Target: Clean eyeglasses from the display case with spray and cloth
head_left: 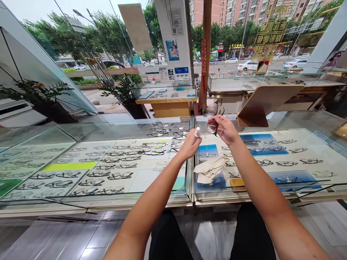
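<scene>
My left hand (pixel 189 144) is wrapped around a small spray bottle (pixel 197 132) whose white top sticks out above the fingers; its body is hidden in the palm. To the right of it, my right hand (pixel 226 129) pinches a pair of dark-framed eyeglasses (pixel 212 127) over the glass counter. One lens shows below the fingertips, and another round rim shows just above them. The bottle's top points up, a short way left of the lower lens. A crumpled cream cloth (pixel 211 169) lies on the counter's glass top, below both hands and between the forearms.
Rows of eyeglasses (pixel 120 176) fill the glass display case (pixel 192 196) under my arms. A wooden stand (pixel 256 108) rises at the counter's back right. Beyond are another display cabinet (pixel 170 108), a potted plant (pixel 124 92) and a wooden post (pixel 204 54).
</scene>
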`<act>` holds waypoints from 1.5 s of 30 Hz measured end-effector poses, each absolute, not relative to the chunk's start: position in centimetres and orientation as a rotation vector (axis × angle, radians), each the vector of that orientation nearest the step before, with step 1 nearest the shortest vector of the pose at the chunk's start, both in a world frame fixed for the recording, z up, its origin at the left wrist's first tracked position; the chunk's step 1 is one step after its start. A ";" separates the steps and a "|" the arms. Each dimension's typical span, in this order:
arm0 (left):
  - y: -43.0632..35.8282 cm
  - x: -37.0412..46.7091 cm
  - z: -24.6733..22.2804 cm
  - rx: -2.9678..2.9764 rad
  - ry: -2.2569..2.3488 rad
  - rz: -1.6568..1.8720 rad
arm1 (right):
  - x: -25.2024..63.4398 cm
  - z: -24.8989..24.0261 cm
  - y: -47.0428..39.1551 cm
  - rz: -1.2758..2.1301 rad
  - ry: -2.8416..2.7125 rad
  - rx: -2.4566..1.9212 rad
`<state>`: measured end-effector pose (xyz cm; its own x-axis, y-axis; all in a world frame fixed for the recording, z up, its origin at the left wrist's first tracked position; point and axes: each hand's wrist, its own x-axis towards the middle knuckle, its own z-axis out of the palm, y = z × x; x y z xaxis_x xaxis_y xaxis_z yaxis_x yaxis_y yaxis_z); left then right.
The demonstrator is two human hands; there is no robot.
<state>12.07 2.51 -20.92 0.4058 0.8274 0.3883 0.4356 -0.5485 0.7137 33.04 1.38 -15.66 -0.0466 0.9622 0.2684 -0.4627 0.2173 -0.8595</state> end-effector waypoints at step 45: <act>-2.7 15.5 -21.5 2.525 0.754 0.294 | 34.4 -15.2 1.6 1.233 -1.009 -0.606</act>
<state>15.47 -2.74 -21.47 0.8248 0.5616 0.0652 0.4572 -0.7304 0.5075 34.36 1.59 -15.19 0.0093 0.9554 0.2952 -0.4783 0.2635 -0.8377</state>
